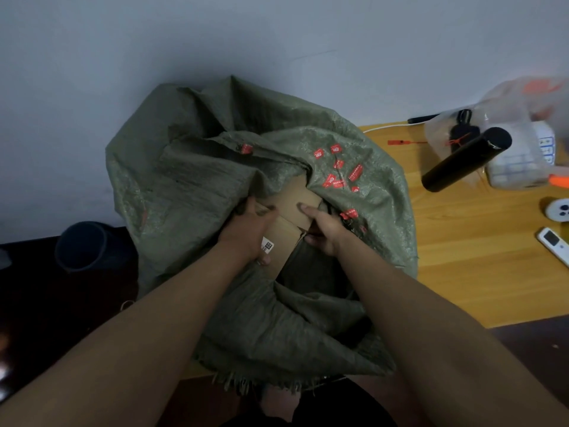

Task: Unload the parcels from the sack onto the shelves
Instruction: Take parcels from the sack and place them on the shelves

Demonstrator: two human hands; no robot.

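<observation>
Pale grey wall [277, 41] ahead, light wooden tabletop [462, 257] beneath. The olive-green woven sack [200, 180] slumps on it, its mouth open toward me. Inside the sack sits a brown cardboard parcel [289, 220]; my left hand [249, 232] and right hand [323, 229] both curl around its edges, gripping it. Right of the sack lies a black cylinder [465, 158].

Grey wall [92, 72], wooden table [477, 257] (dim light).
</observation>
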